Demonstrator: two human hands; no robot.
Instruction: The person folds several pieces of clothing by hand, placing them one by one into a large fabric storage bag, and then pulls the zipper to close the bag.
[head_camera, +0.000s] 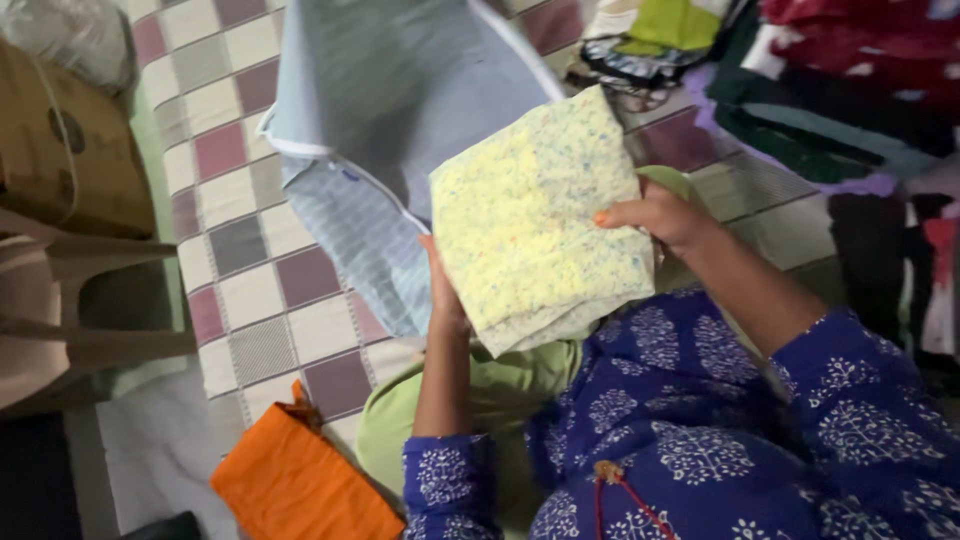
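Note:
A folded pale yellow cloth (535, 215) with small coloured specks is held up in front of me by both hands. My left hand (443, 295) grips its lower left edge from behind, mostly hidden by the cloth. My right hand (655, 215) pinches its right edge, thumb on top. Behind the yellow cloth lies a grey-blue striped garment (385, 110) spread on the checked bedsheet (250, 270). My sleeves are dark blue with white prints.
A heap of dark, red and green clothes (830, 90) lies at the upper right. An orange folded cloth (300, 485) sits at the bed's near edge. A brown chair (60, 300) and a cardboard box (60, 150) stand at the left. Green fabric (480, 395) covers my lap.

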